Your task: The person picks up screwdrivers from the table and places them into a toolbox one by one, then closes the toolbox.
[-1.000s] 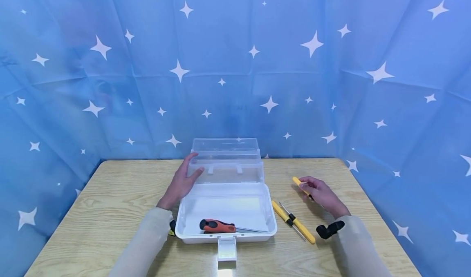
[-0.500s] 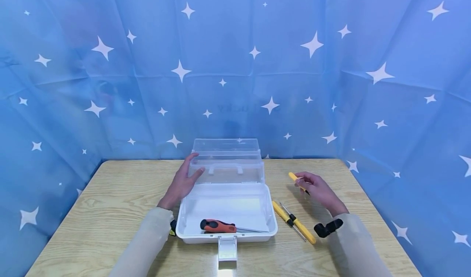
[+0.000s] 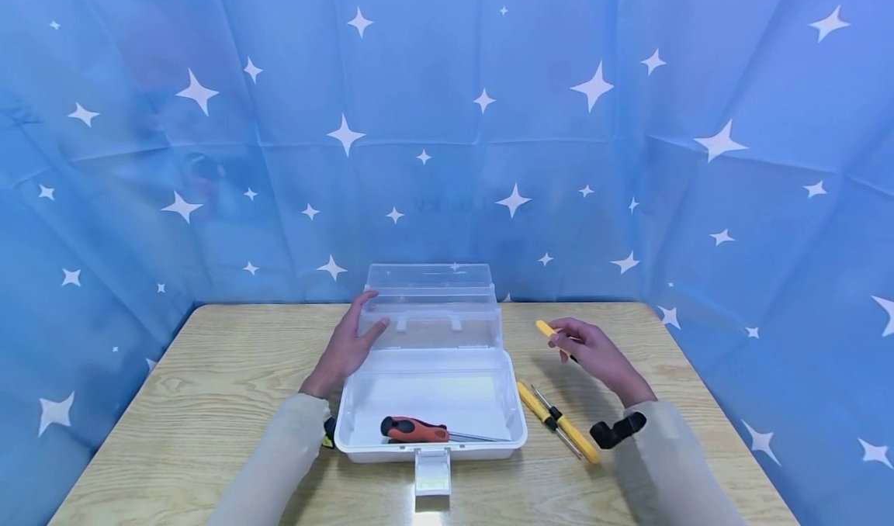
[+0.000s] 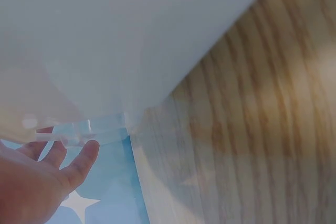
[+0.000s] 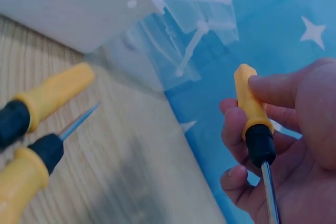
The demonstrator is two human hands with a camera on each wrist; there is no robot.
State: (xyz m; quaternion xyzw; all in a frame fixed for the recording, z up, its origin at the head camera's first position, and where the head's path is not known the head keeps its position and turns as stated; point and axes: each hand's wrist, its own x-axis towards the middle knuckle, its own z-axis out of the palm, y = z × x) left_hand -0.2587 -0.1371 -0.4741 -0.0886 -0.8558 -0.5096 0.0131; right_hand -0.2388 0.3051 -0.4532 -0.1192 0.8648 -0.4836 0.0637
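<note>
A white toolbox (image 3: 429,390) stands with its clear lid (image 3: 436,328) tipped back. My left hand (image 3: 344,351) holds the lid's left edge, thumb across the inner side; in the left wrist view its fingers (image 4: 81,166) lie behind that edge. Right of the box, above the table, my right hand (image 3: 587,349) pinches a yellow-handled screwdriver (image 5: 251,98) by the handle, which has a black collar; the metal shaft points back under the palm. Inside the toolbox, along the front wall, lies a red and black screwdriver (image 3: 417,430).
Two more yellow screwdrivers (image 3: 576,437) (image 3: 532,400) lie side by side on the wooden table (image 3: 230,402), close to the box's right wall. The box's latch (image 3: 432,473) hangs down at the front. A blue star-patterned curtain (image 3: 447,161) rises behind the table.
My right hand has lifted the yellow screwdriver and moved it leftward and away from me, toward the toolbox. My left hand has stayed at the lid.
</note>
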